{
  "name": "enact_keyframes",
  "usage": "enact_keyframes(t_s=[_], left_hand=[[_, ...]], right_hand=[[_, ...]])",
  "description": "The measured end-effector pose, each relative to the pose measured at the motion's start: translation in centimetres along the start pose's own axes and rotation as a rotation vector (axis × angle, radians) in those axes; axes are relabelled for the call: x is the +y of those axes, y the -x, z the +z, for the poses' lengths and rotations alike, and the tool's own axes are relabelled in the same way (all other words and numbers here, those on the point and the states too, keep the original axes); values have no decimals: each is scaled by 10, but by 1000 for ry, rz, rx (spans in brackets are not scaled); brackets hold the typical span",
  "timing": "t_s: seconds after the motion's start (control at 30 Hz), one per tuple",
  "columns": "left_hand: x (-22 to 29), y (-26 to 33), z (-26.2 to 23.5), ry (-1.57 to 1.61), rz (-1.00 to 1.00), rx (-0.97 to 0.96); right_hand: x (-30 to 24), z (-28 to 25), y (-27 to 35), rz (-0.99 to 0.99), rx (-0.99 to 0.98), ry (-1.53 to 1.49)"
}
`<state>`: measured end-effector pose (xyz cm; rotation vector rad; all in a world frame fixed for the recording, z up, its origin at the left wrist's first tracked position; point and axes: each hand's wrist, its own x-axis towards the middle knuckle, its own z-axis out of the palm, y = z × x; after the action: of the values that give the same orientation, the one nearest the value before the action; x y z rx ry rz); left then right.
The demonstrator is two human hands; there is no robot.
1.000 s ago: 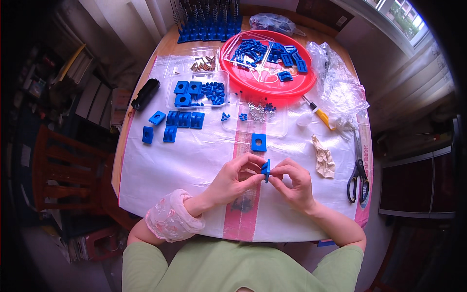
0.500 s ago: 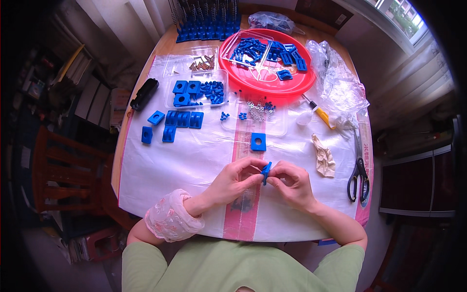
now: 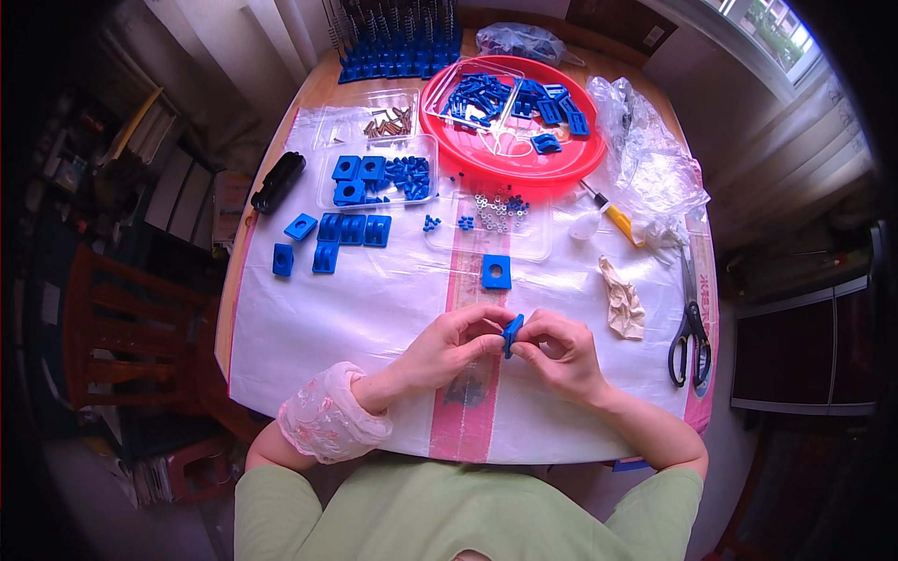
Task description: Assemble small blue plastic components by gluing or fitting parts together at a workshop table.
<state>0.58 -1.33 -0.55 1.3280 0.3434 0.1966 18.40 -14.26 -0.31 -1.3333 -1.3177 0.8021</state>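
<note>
Near the front middle of the table, a small blue plastic piece (image 3: pixel 511 335) is pinched on edge between both hands. My left hand (image 3: pixel 454 346) grips its left side with thumb and fingers, and my right hand (image 3: pixel 561 353) closes on its right side. The fingertips partly cover the piece. Just beyond it lies a flat blue square plate (image 3: pixel 497 272) with a round hole. Farther left, several blue square parts (image 3: pixel 352 230) with raised ribs sit in a cluster, with two loose blue pieces (image 3: pixel 300 226) beside them.
A clear container (image 3: pixel 377 173) holds blue parts; a shallow tray (image 3: pixel 538 241) carries white nuts. Behind stand a red basin (image 3: pixel 513 168) of blue pieces and a rack of blue parts with springs (image 3: pixel 398 51). Scissors (image 3: pixel 690 341), a yellow-handled tool (image 3: pixel 621 224) and crumpled plastic (image 3: pixel 655 178) lie right.
The blue piece has turned slightly between my fingers and shows more of its face. Both hands stay in nearly the same place.
</note>
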Motion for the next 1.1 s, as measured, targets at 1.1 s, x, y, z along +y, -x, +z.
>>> enact_keyframes(t_s=[1.1], left_hand=[[-6,1,6,-93,54,63]], right_hand=[[4,5,1,14,25,-19]])
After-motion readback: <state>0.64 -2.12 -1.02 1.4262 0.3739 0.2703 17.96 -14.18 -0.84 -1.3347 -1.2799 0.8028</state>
